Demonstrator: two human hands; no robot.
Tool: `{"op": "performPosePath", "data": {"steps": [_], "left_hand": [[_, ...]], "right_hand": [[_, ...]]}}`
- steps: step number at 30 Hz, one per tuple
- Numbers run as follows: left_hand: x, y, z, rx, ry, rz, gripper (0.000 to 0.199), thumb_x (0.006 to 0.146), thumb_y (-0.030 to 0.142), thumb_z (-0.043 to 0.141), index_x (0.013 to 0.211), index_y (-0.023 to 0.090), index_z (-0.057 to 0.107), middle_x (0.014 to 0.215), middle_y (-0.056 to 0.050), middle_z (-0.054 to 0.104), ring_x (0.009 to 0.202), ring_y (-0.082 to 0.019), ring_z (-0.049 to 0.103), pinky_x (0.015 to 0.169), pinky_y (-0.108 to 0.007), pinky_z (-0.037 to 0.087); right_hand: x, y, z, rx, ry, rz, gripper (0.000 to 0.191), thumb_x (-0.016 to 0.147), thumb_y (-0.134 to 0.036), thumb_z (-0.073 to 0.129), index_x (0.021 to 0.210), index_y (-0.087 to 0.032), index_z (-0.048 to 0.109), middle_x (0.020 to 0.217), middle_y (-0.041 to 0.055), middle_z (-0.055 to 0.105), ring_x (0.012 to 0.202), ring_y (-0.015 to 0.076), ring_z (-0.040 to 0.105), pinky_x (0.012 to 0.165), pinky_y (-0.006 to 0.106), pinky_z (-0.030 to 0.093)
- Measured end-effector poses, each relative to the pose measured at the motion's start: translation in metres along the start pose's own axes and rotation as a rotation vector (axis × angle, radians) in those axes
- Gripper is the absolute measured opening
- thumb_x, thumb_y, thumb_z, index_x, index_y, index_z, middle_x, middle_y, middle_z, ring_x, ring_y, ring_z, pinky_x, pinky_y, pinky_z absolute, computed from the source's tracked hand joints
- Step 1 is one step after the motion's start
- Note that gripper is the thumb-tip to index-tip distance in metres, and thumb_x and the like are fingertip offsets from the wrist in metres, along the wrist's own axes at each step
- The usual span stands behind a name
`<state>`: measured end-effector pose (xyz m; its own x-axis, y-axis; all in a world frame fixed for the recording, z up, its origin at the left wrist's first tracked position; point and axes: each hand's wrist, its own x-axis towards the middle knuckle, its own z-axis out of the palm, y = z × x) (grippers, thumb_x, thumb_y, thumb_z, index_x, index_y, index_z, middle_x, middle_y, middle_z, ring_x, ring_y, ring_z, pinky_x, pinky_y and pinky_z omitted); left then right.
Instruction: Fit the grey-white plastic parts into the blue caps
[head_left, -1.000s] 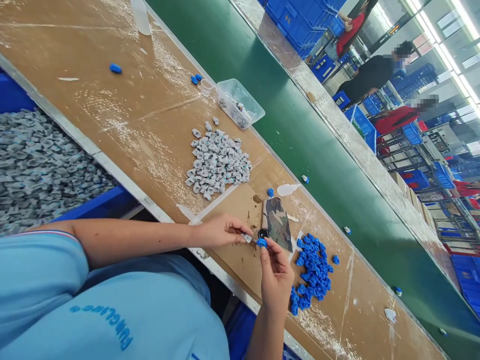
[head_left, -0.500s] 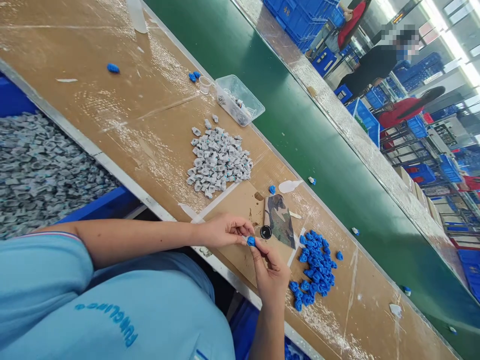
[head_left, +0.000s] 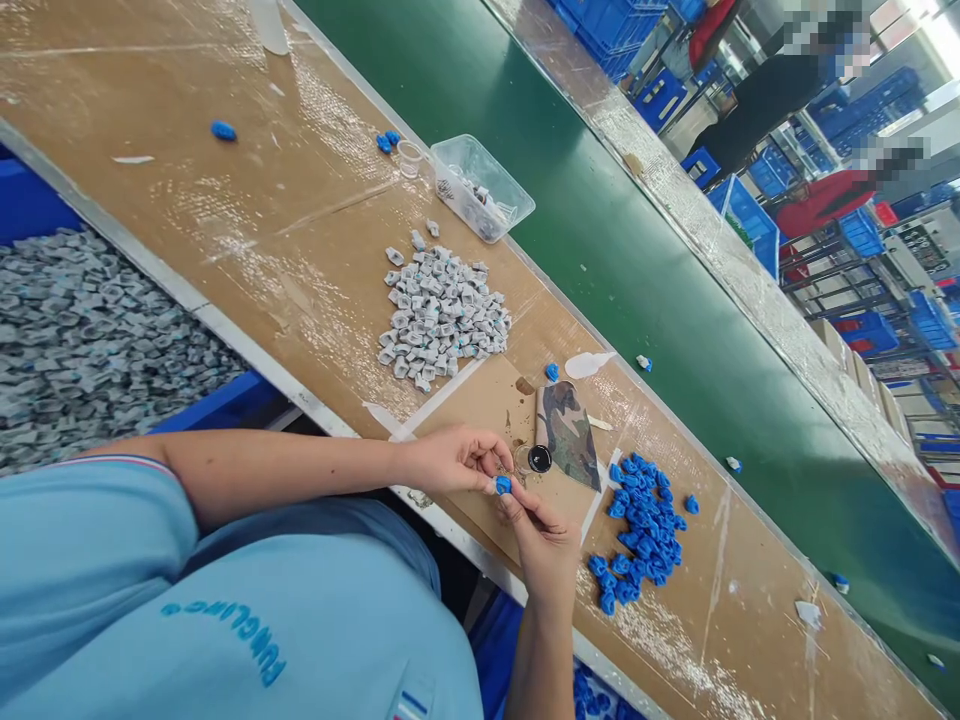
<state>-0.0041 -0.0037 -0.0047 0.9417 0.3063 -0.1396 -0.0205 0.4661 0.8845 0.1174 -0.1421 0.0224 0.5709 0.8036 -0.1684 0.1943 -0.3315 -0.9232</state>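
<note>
A small blue moulded piece (head_left: 502,485) with a pale end is held between my two hands above the brown work surface. My left hand (head_left: 450,462) pinches its pale end with thumb and fingers closed. From the other side, my right hand (head_left: 549,548) grips the blue part between thumb and forefinger. Just beyond my fingertips sits a small round pot of black liquid (head_left: 539,459), touching a camouflage-patterned cloth pad (head_left: 571,435). A heap of grey pieces (head_left: 446,315) lies beyond my left hand, and a heap of blue pieces (head_left: 645,520) lies to the right of my right hand.
A clear plastic box (head_left: 484,190) with small parts stands at the table's far edge. Beyond it runs a green conveyor belt (head_left: 600,230) carrying several blue-and-white pieces. A blue crate of grey pieces (head_left: 97,330) is at left. Co-workers (head_left: 780,100) are across the belt.
The camera view has shifted slightly. Both hands keep hold of the blue piece, which seems slightly turned between the fingers. Pieces on the belt appear farther right.
</note>
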Motion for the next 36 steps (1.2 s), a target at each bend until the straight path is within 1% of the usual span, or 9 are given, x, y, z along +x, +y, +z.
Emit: {"op": "performPosePath", "data": {"steps": [7,14,22,25,27,30,31,33,36], "left_hand": [[0.002,0.0,-0.002,-0.021,-0.006,-0.069,0.046,0.062,0.034,0.08,0.096,0.012,0.059,0.07,-0.001,0.066,0.063,-0.01,0.061,0.063,-0.021,0.045],[0.002,0.01,-0.007,-0.013,-0.031,-0.185,0.047,0.061,0.03,0.08,0.1,0.012,0.062,0.064,0.003,0.062,0.055,-0.006,0.052,0.055,-0.018,0.038],[0.004,0.011,-0.007,-0.019,-0.024,-0.195,0.049,0.06,0.03,0.079,0.102,0.012,0.061,0.064,0.003,0.059,0.055,-0.006,0.05,0.056,-0.019,0.037],[0.001,0.011,-0.005,0.012,-0.018,-0.183,0.047,0.062,0.03,0.078,0.101,0.013,0.059,0.068,0.003,0.059,0.059,-0.007,0.052,0.059,-0.019,0.039],[-0.003,0.012,-0.003,0.066,-0.013,-0.165,0.043,0.063,0.031,0.076,0.099,0.014,0.059,0.071,0.002,0.06,0.063,-0.009,0.054,0.062,-0.02,0.042],[-0.002,0.024,-0.005,0.227,-0.032,-0.13,0.037,0.068,0.034,0.07,0.097,0.014,0.06,0.075,0.0,0.064,0.07,-0.012,0.059,0.066,-0.021,0.045],[0.002,0.031,-0.007,0.291,-0.034,-0.106,0.036,0.07,0.034,0.068,0.098,0.014,0.06,0.078,-0.001,0.065,0.074,-0.012,0.06,0.069,-0.021,0.046],[0.018,0.052,-0.015,0.425,0.007,-0.022,0.037,0.073,0.032,0.064,0.103,0.012,0.059,0.085,-0.002,0.068,0.081,-0.012,0.061,0.076,-0.021,0.046],[0.056,0.085,-0.041,0.721,0.182,0.137,0.04,0.077,0.034,0.057,0.106,0.007,0.059,0.092,0.001,0.068,0.086,-0.01,0.06,0.084,-0.022,0.043]], "right_hand": [[-0.001,-0.005,0.003,0.043,0.004,0.011,0.021,0.067,-0.038,0.073,0.082,-0.023,0.076,0.063,0.0022,0.071,0.057,0.0165,0.064,0.055,0.03,0.056],[0.0,-0.004,0.004,0.045,-0.006,-0.016,0.018,0.068,-0.034,0.072,0.083,-0.024,0.076,0.066,0.0019,0.072,0.06,0.0155,0.064,0.059,0.029,0.055],[0.003,0.001,0.002,0.075,-0.018,-0.002,0.019,0.068,-0.036,0.073,0.083,-0.023,0.076,0.067,0.0025,0.072,0.061,0.0155,0.065,0.06,0.029,0.055],[0.001,-0.001,0.007,0.035,0.009,-0.009,0.023,0.069,-0.038,0.072,0.084,-0.022,0.075,0.071,0.0037,0.073,0.063,0.017,0.066,0.06,0.031,0.056],[-0.002,-0.005,0.009,0.015,0.02,-0.037,0.02,0.07,-0.037,0.071,0.085,-0.024,0.075,0.078,0.0037,0.074,0.069,0.0178,0.068,0.065,0.032,0.057],[-0.009,-0.007,-0.001,-0.071,0.01,-0.126,0.024,0.074,-0.034,0.067,0.097,-0.026,0.072,0.091,0.0039,0.074,0.077,0.0173,0.068,0.074,0.033,0.056],[-0.012,-0.005,-0.01,-0.133,0.04,-0.152,0.027,0.076,-0.033,0.066,0.101,-0.025,0.071,0.093,0.0044,0.073,0.078,0.0167,0.067,0.076,0.033,0.055],[-0.02,0.002,-0.033,-0.303,0.19,-0.166,0.027,0.08,-0.032,0.062,0.104,-0.023,0.069,0.094,0.0059,0.072,0.077,0.016,0.065,0.075,0.032,0.053],[-0.037,0.016,-0.066,-0.569,0.472,-0.098,0.022,0.082,-0.031,0.057,0.096,-0.02,0.071,0.083,0.0062,0.069,0.069,0.0152,0.061,0.069,0.03,0.051]]}}
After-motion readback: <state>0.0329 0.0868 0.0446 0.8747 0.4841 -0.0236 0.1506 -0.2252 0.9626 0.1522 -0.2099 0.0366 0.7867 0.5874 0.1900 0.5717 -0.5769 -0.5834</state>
